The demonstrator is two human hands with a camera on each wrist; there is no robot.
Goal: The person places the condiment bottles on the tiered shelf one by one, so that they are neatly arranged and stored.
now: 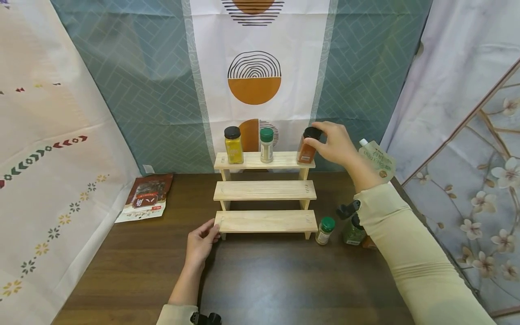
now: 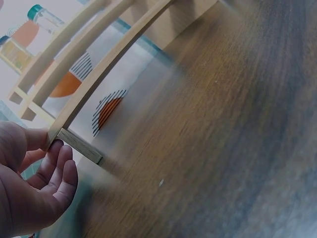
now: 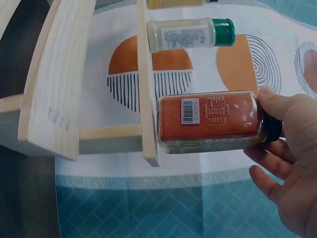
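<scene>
A three-step light wooden rack (image 1: 265, 191) stands on the dark table. My right hand (image 1: 334, 142) grips the black cap of a glass spice jar of red-orange powder (image 3: 213, 121) at the right end of the top step. In the right wrist view the jar's base meets the step. My left hand (image 1: 200, 243) pinches the left end of the lowest step, which the left wrist view shows between thumb and fingers (image 2: 57, 166). Also on the top step are a yellow spice jar with a black cap (image 1: 234, 146) and a green-capped shaker (image 1: 266, 146).
Right of the rack stand a green-capped shaker (image 1: 325, 231) and a jar of green flakes (image 1: 354, 232), with another item partly hidden by the sleeve. A pale spouted pouch (image 1: 377, 159) is behind the right arm. A red-brown packet (image 1: 147, 197) lies at the left by the curtain.
</scene>
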